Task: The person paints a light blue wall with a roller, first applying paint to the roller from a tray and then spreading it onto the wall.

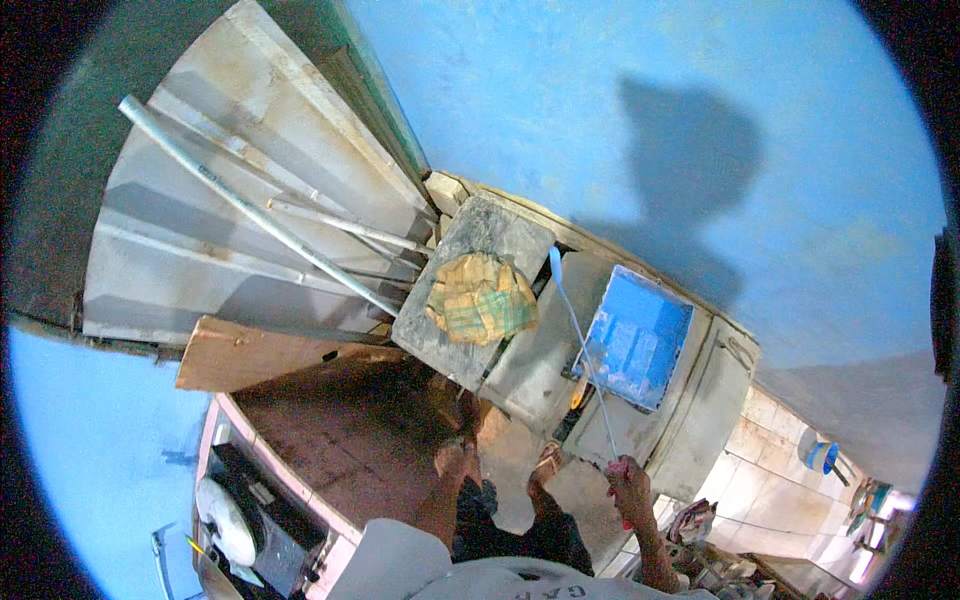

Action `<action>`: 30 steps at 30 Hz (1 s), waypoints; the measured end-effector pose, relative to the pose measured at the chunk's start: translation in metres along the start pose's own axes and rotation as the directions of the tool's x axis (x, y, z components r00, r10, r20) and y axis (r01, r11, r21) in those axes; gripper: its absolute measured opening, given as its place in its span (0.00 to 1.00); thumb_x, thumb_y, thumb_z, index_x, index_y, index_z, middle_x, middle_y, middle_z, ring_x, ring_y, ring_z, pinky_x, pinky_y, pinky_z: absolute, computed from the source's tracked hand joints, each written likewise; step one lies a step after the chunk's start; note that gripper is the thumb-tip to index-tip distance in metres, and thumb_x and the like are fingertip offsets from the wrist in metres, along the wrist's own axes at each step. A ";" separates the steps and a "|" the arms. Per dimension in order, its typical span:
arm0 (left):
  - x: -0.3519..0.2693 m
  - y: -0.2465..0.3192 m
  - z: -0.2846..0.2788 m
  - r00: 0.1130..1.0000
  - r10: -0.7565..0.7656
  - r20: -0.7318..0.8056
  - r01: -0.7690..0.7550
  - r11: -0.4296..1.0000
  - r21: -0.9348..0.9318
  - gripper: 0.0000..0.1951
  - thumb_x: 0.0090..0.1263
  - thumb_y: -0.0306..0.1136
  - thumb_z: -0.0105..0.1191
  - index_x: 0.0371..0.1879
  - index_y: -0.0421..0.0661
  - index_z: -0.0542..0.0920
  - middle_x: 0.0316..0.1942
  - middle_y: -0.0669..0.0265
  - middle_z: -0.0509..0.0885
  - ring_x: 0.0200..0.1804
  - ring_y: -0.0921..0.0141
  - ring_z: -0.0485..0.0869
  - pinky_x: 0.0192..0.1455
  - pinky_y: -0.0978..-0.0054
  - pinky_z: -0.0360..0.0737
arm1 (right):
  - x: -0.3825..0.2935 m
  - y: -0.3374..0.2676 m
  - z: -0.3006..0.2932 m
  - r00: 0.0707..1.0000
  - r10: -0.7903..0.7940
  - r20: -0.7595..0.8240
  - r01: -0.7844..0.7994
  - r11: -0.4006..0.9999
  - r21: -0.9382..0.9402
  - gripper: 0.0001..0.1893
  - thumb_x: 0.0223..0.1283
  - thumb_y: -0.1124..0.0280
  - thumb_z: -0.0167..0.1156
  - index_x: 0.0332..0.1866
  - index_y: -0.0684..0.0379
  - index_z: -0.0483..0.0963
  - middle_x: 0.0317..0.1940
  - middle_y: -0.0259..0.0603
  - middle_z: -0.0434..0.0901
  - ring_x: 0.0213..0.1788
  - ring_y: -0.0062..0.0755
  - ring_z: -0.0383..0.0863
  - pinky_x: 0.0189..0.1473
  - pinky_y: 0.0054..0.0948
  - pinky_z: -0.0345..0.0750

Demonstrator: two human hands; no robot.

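Note:
My right hand (631, 487), at the lower right, is closed around the red handle of a long thin rod (592, 367). The rod slants up across the left side of a blue plastic tray (664, 322), and its flat pale-blue tip lies near the dark slab. My left hand (456, 454) hangs low in front of me, dim and blurred, and what its fingers do is unclear. A crumpled yellow and green checked cloth (480, 300) lies on the dark grey slab (420, 315). Beside the tray is an orange-handled tool (579, 391).
Corrugated sheets (195, 217) stand at left with a long pipe (247, 206) across them. A wooden board (277, 356) lies below. A blue wall (525, 90) rises behind the grey ledge (694, 412). At lower left is a black appliance (285, 517); clutter (720, 570) sits lower right.

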State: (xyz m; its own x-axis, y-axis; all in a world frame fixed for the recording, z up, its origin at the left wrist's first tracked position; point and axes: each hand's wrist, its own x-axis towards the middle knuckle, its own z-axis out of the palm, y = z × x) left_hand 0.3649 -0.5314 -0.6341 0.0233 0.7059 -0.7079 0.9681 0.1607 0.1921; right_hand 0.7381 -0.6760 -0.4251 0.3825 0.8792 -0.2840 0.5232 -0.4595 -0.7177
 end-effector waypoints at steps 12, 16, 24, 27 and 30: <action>-0.065 0.015 0.011 0.889 0.330 -0.317 -0.358 0.933 -0.033 0.28 0.68 0.52 0.49 0.63 0.52 0.71 0.69 0.57 0.63 0.70 0.55 0.62 0.67 0.47 0.64 | -0.085 -0.003 -0.061 0.968 0.216 0.128 -0.229 0.968 0.104 0.18 0.69 0.57 0.52 0.47 0.63 0.73 0.29 0.49 0.76 0.29 0.46 0.76 0.34 0.41 0.72; -0.045 -0.025 0.049 0.867 0.366 -0.337 -0.490 0.514 -0.704 0.29 0.67 0.52 0.52 0.62 0.48 0.71 0.58 0.52 0.75 0.61 0.52 0.73 0.58 0.51 0.73 | -0.100 -0.038 -0.078 0.959 0.273 0.072 -0.281 0.942 0.181 0.17 0.69 0.56 0.52 0.42 0.63 0.74 0.22 0.41 0.74 0.22 0.32 0.74 0.24 0.33 0.70; -0.187 0.065 -0.081 0.804 0.316 -0.503 -0.515 0.792 -0.326 0.17 0.69 0.39 0.55 0.46 0.37 0.78 0.35 0.49 0.83 0.38 0.52 0.83 0.45 0.58 0.78 | -0.136 -0.018 -0.089 0.946 0.284 0.157 -0.322 0.879 0.351 0.17 0.65 0.59 0.58 0.48 0.63 0.70 0.21 0.33 0.73 0.18 0.20 0.70 0.19 0.24 0.69; -0.188 0.071 -0.091 0.693 0.394 -0.604 -0.677 0.644 -0.357 0.15 0.68 0.33 0.56 0.49 0.36 0.77 0.37 0.51 0.83 0.41 0.52 0.83 0.46 0.61 0.79 | -0.156 -0.027 -0.097 0.943 0.301 0.141 -0.331 0.806 0.491 0.21 0.64 0.62 0.59 0.58 0.62 0.69 0.26 0.34 0.75 0.21 0.21 0.73 0.21 0.24 0.72; -0.181 0.058 -0.084 0.737 0.434 -0.518 -0.666 0.601 -0.442 0.13 0.70 0.29 0.54 0.49 0.37 0.76 0.37 0.57 0.82 0.35 0.66 0.82 0.38 0.70 0.79 | -0.165 -0.030 -0.107 0.924 0.322 0.205 -0.381 0.743 0.550 0.25 0.63 0.66 0.58 0.65 0.58 0.67 0.29 0.34 0.76 0.24 0.22 0.75 0.22 0.24 0.75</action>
State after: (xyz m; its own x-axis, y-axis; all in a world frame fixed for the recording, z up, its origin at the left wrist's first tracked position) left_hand 0.3956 -0.5918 -0.4373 0.3085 0.9474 -0.0858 0.4563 -0.0682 0.8872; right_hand 0.7407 -0.8207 -0.2886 0.3658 0.6908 -0.6237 -0.1760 -0.6067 -0.7752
